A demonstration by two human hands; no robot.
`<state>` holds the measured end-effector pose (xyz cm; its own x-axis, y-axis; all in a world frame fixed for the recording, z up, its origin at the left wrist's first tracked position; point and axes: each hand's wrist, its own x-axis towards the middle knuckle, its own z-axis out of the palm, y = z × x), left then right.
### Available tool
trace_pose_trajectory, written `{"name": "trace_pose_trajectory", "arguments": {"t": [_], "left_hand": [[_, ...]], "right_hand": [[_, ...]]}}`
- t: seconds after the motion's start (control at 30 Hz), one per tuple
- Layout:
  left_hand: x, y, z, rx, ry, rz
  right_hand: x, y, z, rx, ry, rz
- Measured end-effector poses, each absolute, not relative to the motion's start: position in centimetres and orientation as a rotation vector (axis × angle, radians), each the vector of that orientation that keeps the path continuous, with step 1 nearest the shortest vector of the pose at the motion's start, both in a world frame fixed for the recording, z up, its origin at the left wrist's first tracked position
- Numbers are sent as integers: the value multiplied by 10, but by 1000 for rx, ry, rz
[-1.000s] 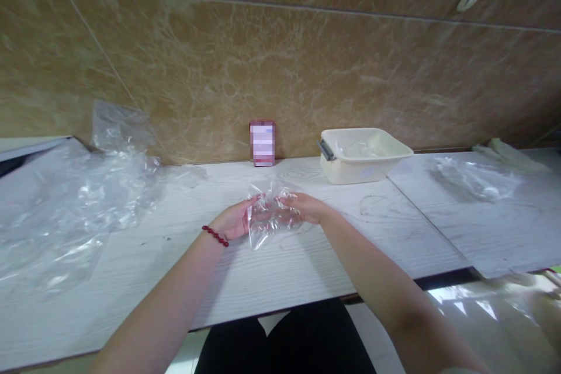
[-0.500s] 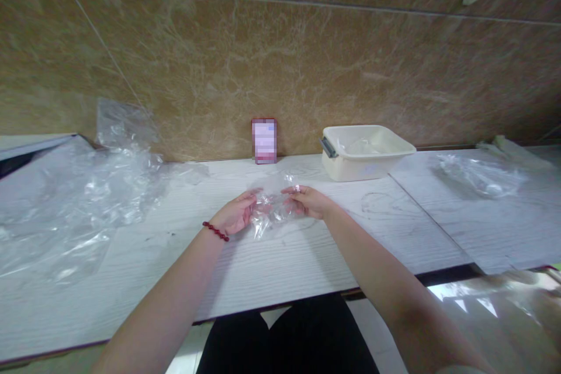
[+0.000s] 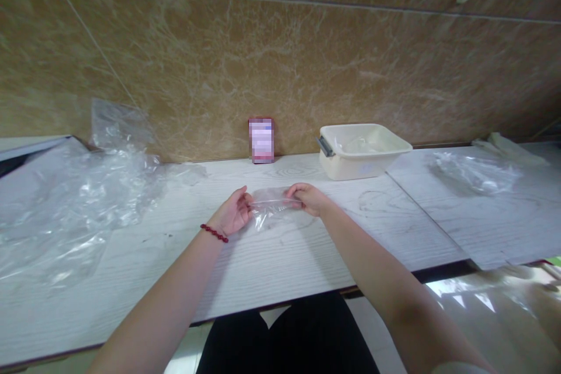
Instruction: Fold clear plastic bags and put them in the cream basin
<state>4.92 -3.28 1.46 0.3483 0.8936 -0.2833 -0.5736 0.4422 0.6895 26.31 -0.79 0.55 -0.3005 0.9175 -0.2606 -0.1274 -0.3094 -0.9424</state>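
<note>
Between hands (image 3: 233, 214) (image 3: 310, 200), clear bag (image 3: 272, 205), long axis sideways

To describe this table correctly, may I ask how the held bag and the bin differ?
The bag is clear and thin; the bin is cream and looks stiff. The left hand and right hand hold the bag, while the bin stands on the table. Both look like plastic.

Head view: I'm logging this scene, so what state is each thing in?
Clear bag, held between left hand and right hand
Cream bin, upright, open, clear plastic inside
Phone, upright, screen lit
Left plastic heap, crumpled
Right plastic bundle, crumpled
Red bracelet, worn
</note>
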Motion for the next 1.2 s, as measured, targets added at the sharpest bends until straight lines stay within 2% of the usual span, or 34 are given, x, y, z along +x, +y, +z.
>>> {"name": "trace_pose_trajectory", "arguments": {"t": [0.4,0.6,0.83,0.97,1.2], "left_hand": [[56,-41,12,617,751,685],[61,-41,8,818,891,893],[62,-45,13,1085,1045,1044],[64,-44,9,1135,1089,1035],[68,-45,12,1037,1021,1018]], "right_hand": [[265,-7,2,-887,-1455,1398],[271,-4,3,-926,-1549,1309],[279,-6,19,-846,-1175,1576],[276,-6,19,-980,-1075,1675],[257,-11,-1,-1336,-1448,1277]]}}
